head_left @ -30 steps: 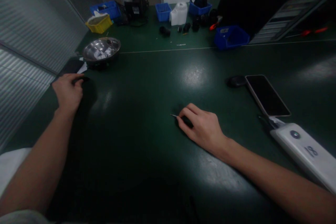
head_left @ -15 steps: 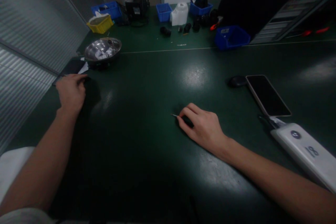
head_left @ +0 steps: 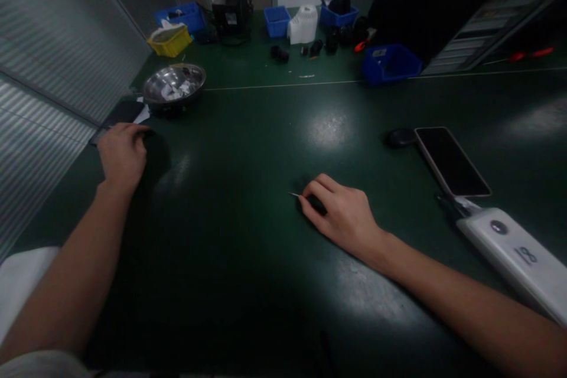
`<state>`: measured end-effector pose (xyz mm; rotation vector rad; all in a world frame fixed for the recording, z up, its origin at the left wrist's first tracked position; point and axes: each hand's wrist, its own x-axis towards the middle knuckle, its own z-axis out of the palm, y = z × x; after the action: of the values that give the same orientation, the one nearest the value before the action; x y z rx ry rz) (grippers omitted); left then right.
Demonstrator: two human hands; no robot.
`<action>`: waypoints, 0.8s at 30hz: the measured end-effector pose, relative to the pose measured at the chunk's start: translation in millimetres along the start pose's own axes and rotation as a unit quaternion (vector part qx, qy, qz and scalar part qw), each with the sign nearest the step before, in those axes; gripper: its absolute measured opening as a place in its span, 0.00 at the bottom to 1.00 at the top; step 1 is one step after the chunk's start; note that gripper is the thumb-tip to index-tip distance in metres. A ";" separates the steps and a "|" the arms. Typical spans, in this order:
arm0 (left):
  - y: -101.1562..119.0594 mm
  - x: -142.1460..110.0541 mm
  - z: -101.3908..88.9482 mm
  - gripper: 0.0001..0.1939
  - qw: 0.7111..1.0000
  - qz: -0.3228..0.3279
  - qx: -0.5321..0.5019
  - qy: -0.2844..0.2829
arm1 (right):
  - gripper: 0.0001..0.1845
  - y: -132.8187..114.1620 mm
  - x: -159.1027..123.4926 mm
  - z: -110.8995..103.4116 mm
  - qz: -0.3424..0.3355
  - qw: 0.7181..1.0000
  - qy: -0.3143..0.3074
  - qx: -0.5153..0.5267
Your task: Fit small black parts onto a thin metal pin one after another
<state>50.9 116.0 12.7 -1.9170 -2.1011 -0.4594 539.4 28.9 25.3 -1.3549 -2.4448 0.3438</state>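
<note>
My right hand (head_left: pixel 343 212) rests on the dark green table (head_left: pixel 248 260) near its middle, fingers curled round a small tool whose thin metal tip (head_left: pixel 293 194) pokes out to the left. My left hand (head_left: pixel 121 153) lies at the table's left side with fingers bent onto a small dark object (head_left: pixel 146 133), just in front of a flat black slab (head_left: pixel 119 117). What the left fingers hold is too dark to name. A steel bowl (head_left: pixel 174 86) with white scraps stands just beyond the left hand.
A phone (head_left: pixel 452 160) lies face up at the right, beside a dark round object (head_left: pixel 398 137) and a white device (head_left: pixel 514 254). Blue bins (head_left: pixel 390 62), a yellow bin (head_left: pixel 170 41), a white housing (head_left: pixel 302 22) and black parts crowd the far edge.
My left hand has shifted slightly to the right and toward me. The right hand has stayed where it was.
</note>
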 end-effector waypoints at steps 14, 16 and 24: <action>-4.8 1.5 2.2 0.20 1.000 -0.002 -0.018 0.012 | 0.14 0.0 0.9 -1.3 0.005 1.000 -0.015 0.008; -4.4 1.7 2.2 0.20 1.000 -0.005 -0.015 0.010 | 0.14 0.1 0.7 -1.4 0.004 1.000 -0.015 0.008; -1.7 0.0 1.3 0.19 1.000 -0.015 0.002 0.013 | 0.13 -0.7 0.8 -1.3 -0.001 1.000 -0.011 0.014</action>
<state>49.3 116.3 11.4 -1.8681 -2.1158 -0.4835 539.0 29.3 26.9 -1.3449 -2.4491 0.3913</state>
